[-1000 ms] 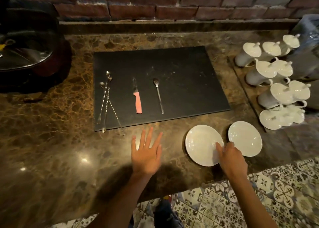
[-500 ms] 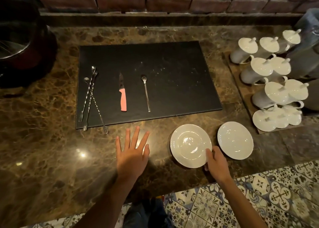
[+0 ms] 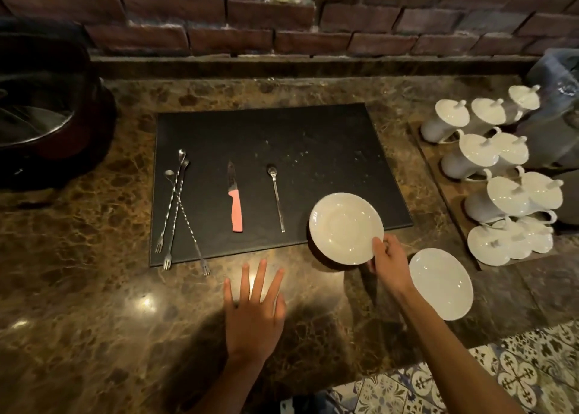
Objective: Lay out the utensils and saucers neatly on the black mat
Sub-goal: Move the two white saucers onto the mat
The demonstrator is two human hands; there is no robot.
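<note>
The right hand (image 3: 387,257) pinches the near rim of a round white ceramic saucer (image 3: 344,227), thumb on top, holding it tilted above the near right corner of the rectangular black mat (image 3: 313,150); the saucer casts a dark shadow beneath its near edge. The left hand (image 3: 253,313) lies flat, fingers spread wide and holding nothing, on the brown marbled stone counter (image 3: 78,288) just in front of the mat. A second round white saucer (image 3: 440,283) rests on the counter beside the right wrist, off the mat. On the mat, from right to left: a slim long-handled metal spoon (image 3: 276,199), a small knife with a salmon-pink handle (image 3: 234,202), and three crossed twisted-stem metal bar forks (image 3: 177,210) whose tines overhang the near edge. White lidded ceramic pots (image 3: 488,175) crowd a board at far right.
</note>
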